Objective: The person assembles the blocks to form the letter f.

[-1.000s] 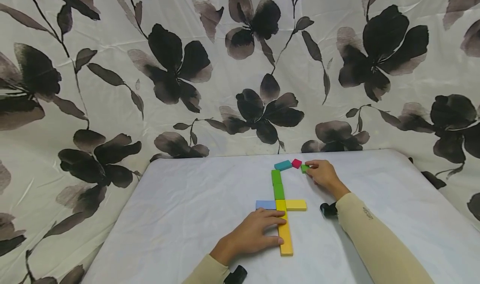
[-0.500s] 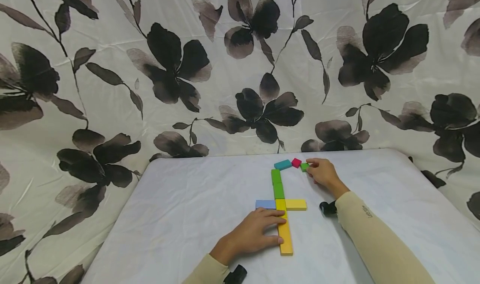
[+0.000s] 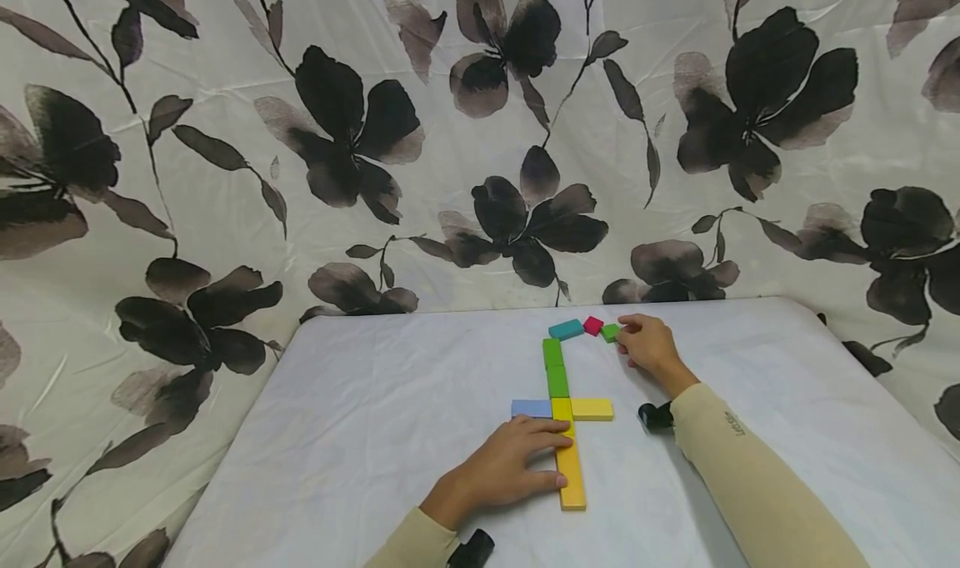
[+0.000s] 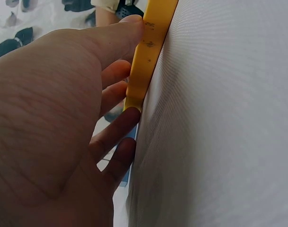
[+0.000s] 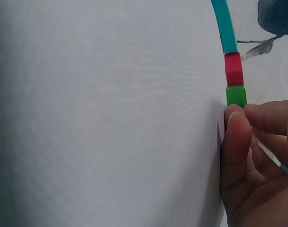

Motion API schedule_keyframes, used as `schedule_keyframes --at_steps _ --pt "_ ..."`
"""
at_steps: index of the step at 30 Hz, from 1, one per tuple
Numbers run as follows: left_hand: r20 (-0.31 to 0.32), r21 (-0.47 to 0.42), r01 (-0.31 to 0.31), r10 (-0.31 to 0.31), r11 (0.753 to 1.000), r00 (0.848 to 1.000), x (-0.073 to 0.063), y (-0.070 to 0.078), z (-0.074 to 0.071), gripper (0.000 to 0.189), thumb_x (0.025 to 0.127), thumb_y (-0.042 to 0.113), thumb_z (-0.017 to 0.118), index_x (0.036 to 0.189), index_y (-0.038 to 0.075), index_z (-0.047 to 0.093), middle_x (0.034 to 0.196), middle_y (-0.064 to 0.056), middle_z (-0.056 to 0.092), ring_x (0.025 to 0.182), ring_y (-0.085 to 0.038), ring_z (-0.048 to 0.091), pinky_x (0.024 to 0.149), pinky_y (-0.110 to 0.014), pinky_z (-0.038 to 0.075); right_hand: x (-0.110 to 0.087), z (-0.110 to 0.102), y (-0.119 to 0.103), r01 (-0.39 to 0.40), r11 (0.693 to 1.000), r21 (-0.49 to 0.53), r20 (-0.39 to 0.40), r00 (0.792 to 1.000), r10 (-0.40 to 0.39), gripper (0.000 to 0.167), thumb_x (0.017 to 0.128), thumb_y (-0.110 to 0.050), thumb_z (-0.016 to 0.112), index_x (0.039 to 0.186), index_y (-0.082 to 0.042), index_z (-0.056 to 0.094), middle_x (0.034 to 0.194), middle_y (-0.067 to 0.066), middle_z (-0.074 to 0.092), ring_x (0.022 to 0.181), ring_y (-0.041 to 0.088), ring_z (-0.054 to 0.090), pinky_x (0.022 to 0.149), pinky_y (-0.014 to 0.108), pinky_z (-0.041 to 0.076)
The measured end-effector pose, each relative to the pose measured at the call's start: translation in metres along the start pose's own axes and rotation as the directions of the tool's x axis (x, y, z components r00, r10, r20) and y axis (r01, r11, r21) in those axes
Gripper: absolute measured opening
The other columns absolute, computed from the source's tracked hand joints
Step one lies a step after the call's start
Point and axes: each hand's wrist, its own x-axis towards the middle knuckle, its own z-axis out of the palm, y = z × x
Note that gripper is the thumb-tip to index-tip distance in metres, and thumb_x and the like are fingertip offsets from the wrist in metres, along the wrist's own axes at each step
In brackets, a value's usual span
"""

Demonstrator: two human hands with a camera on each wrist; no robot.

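In the head view, my left hand lies beside the long orange-yellow block, its extended thumb and fingertips touching the column of yellow blocks. The left wrist view has the thumb against the side of the same orange-yellow block. Farther away, my right hand pinches the near end of a small green block with thumb and forefinger. That green block sits against a red block, with a teal block beyond, in the right wrist view. My fingertips partly cover the green block there.
Two green blocks continue the column upward. A light blue block and a yellow block extend sideways from it. The white-covered table ends at a floral cloth behind.
The small green block has turned slightly and sits closer to the red block. My right fingers have shifted a little with it; my left hand stays in place.
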Motion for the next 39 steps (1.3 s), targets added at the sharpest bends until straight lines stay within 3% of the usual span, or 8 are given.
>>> schedule_keyframes --at_steps 7,13,20,25,39 --pt "0.0 0.001 -0.01 0.01 1.0 1.0 0.0 0.0 -0.001 0.053 0.095 0.058 0.059 0.14 0.03 0.06 0.15 0.019 0.045 0.131 -0.008 0.043 0.109 -0.036 0.038 0.0 -0.001 0.0 -0.022 0.999 0.043 -0.02 1.0 0.023 0.039 0.1 -0.013 0.057 0.136 0.002 0.056 0.103 0.017 0.063 0.068 0.016 0.061 0.055 0.024 0.053" --pt "0.001 0.011 -0.007 0.007 1.0 1.0 0.001 -0.001 -0.002 0.054 0.095 0.058 0.059 0.14 0.03 0.06 0.15 0.019 0.045 0.132 -0.008 0.043 0.109 -0.038 0.037 -0.011 -0.008 -0.006 -0.053 0.993 0.109 0.007 0.999 0.053 0.035 0.102 -0.016 0.057 0.132 0.001 0.059 0.111 0.019 0.062 0.08 0.019 0.063 0.063 0.025 0.056" --pt "-0.002 0.018 -0.015 0.015 1.0 1.0 0.001 -0.001 -0.001 0.054 0.095 0.057 0.06 0.14 0.029 0.06 0.15 0.019 0.045 0.133 -0.009 0.043 0.109 -0.038 0.037 -0.038 -0.029 -0.016 0.012 0.987 0.16 0.003 1.0 -0.013 0.037 0.104 -0.022 0.057 0.132 0.002 0.06 0.119 0.021 0.064 0.096 0.027 0.066 0.073 0.026 0.057" --pt "-0.001 0.014 -0.005 0.005 1.0 1.0 0.001 0.0 0.0 0.053 0.095 0.057 0.06 0.14 0.029 0.06 0.15 0.019 0.044 0.133 -0.009 0.043 0.11 -0.039 0.037 -0.063 -0.043 -0.017 0.022 0.987 0.158 0.002 1.0 -0.023 0.038 0.102 -0.028 0.06 0.129 -0.001 0.061 0.119 0.02 0.065 0.099 0.027 0.065 0.075 0.025 0.057" --pt "-0.009 0.023 -0.012 0.012 1.0 1.0 0.001 0.0 0.001 0.054 0.096 0.057 0.059 0.141 0.028 0.06 0.15 0.018 0.044 0.133 -0.009 0.043 0.11 -0.04 0.037 -0.114 -0.056 0.016 0.017 0.997 0.077 0.08 0.997 -0.023 0.037 0.101 -0.024 0.061 0.129 0.0 0.061 0.113 0.017 0.067 0.096 0.025 0.064 0.077 0.03 0.055"
